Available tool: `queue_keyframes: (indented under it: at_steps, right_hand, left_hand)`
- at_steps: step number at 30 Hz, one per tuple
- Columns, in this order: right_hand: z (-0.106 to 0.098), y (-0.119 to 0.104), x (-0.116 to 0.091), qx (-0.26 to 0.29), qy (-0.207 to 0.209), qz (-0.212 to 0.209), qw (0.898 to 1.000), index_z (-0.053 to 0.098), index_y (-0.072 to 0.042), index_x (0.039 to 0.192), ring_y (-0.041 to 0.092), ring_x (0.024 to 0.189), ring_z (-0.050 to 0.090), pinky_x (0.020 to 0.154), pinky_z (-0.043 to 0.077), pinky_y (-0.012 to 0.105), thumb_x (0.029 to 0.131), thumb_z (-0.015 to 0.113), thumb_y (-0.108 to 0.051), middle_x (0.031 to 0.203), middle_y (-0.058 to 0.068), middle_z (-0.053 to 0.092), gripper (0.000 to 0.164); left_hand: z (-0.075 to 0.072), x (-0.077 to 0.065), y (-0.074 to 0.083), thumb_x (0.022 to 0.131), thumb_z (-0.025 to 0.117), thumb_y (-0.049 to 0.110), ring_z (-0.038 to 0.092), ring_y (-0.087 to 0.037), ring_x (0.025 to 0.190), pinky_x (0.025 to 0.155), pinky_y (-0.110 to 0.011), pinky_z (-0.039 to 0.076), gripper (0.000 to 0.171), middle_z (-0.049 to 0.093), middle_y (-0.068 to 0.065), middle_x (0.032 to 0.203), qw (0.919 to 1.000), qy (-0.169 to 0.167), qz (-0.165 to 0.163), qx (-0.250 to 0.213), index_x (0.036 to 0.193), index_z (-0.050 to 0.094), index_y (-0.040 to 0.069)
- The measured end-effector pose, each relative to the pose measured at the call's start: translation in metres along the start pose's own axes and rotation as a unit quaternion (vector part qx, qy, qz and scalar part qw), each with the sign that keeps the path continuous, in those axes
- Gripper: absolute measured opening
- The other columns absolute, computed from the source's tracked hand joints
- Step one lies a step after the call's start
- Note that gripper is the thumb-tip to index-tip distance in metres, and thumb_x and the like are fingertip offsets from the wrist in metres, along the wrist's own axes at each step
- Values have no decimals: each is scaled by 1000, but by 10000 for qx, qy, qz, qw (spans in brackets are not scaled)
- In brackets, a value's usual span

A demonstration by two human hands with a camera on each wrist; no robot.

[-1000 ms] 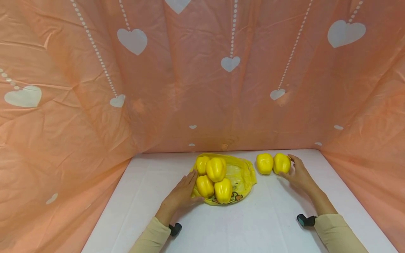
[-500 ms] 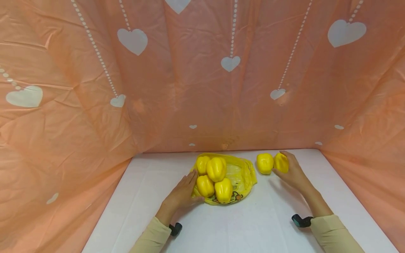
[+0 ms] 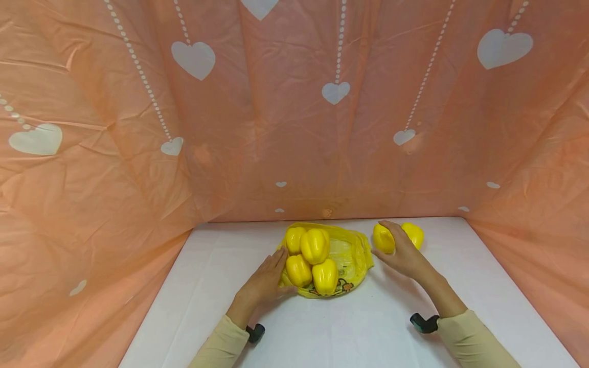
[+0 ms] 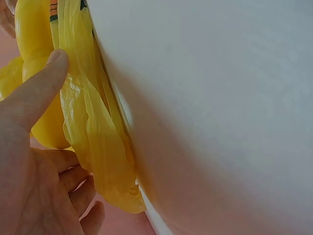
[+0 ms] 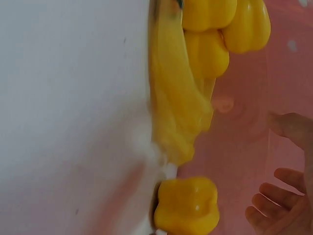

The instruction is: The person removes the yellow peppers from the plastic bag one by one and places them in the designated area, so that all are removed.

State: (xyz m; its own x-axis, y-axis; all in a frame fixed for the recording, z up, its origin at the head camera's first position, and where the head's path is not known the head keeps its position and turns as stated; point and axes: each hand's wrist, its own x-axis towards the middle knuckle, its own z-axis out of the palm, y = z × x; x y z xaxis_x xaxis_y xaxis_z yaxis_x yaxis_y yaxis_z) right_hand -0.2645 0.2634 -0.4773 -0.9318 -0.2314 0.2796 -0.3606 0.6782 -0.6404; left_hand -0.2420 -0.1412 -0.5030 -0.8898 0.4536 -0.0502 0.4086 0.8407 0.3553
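Observation:
Several yellow bell peppers (image 3: 315,246) sit in a yellow plastic bag (image 3: 356,250) whose top lies spread wide. My left hand (image 3: 264,278) rests against the bag's left side, its fingers fairly straight; in the left wrist view the thumb touches the bag (image 4: 80,103) beside a pepper (image 4: 34,29). To the right of the bag stand two more bell peppers. My right hand (image 3: 405,253) is over them, partly covering the left pepper (image 3: 381,238), with the other pepper (image 3: 413,235) behind it. In the right wrist view its loosely bent fingers stand apart from a pepper (image 5: 188,205).
A white-covered table (image 3: 331,332) carries everything. Orange sheeting (image 3: 294,128) with white hearts rises at the back and along both sides. Each wrist wears a small black camera, one at the left cuff (image 3: 255,333) and one at the right cuff (image 3: 424,323).
My right hand has moved left, from beside the rightmost pepper to over the left one of the pair. The peppers stay in place, and my left hand has not moved.

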Motion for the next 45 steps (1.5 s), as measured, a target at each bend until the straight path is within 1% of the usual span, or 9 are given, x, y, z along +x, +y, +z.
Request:
queue_keyframes:
  at_steps: [3, 7, 13, 20, 24, 29, 32, 38, 45]
  right_hand:
    - [5, -6, 2, 104, -122, -34, 9999, 35, -3, 162, 50, 150, 36, 122, 33, 73, 96, 82, -21, 164, 28, 37, 83]
    - [11, -15, 4, 69, -207, -213, 9995, 37, -5, 163, 50, 151, 37, 122, 33, 73, 96, 82, -24, 165, 26, 39, 83]
    - [20, -30, 7, -56, -334, -459, 9984, 40, -4, 162, 50, 151, 37, 121, 33, 74, 97, 82, -31, 164, 24, 42, 82]
    - [37, -42, 12, 96, -526, -621, 9966, 43, -2, 159, 47, 149, 42, 121, 37, 71, 96, 82, -33, 162, 22, 46, 81]
    - [46, -51, 15, 148, -589, -697, 9957, 43, -2, 160, 47, 148, 44, 119, 39, 72, 95, 82, -39, 162, 22, 47, 84]
    - [55, -60, 19, 190, -773, -687, 9945, 39, -3, 162, 49, 150, 41, 119, 37, 73, 95, 82, -45, 165, 22, 43, 90]
    - [60, -64, 22, 228, -921, -656, 9933, 36, -3, 164, 49, 152, 38, 121, 36, 72, 95, 82, -44, 167, 23, 40, 92]
    - [69, -71, 29, 229, -1092, -745, 9910, 33, -3, 165, 48, 155, 33, 123, 34, 71, 94, 83, -42, 169, 23, 35, 95]
    - [77, -78, 37, 174, -1189, -824, 9893, 33, -5, 166, 46, 155, 35, 122, 36, 70, 94, 83, -45, 170, 20, 35, 96]
  left_hand:
    - [0, 0, 0, 96, 79, 49, 21, -34, 164, 135, -48, 18, 110, 19, -21, 177, 10000, 1, -2, -13, 169, 17, -5]
    - [0, 0, 1, 96, 79, 48, 21, -33, 164, 135, -48, 18, 109, 19, -20, 178, 10000, -10, -21, -34, 169, 18, -5]
    - [-1, 0, 1, 96, 80, 47, 20, -32, 165, 135, -48, 18, 108, 18, -19, 178, 9999, -24, -62, -77, 169, 19, -4]
    - [-1, 0, 0, 96, 80, 47, 20, -33, 165, 135, -48, 18, 109, 19, -20, 178, 9999, -18, -29, -121, 169, 18, -5]
    - [-1, 0, -1, 96, 80, 47, 20, -33, 165, 135, -47, 18, 108, 19, -19, 178, 9999, -36, -50, -97, 169, 19, -4]
    - [-1, 0, 0, 96, 80, 47, 21, -32, 165, 135, -48, 18, 107, 18, -18, 178, 9999, -44, -70, -93, 169, 20, -4]
    - [-2, 0, 0, 96, 80, 48, 20, -32, 165, 135, -47, 17, 107, 18, -17, 178, 9999, -62, -72, -84, 169, 20, -3]
    - [-1, 0, -2, 97, 79, 49, 19, -31, 165, 135, -47, 17, 108, 17, -16, 179, 9999, -65, -83, -74, 170, 19, -2]
    - [-1, -1, -2, 97, 78, 51, 20, -32, 165, 135, -48, 18, 109, 17, -18, 178, 9999, -91, -49, -30, 170, 18, -3]
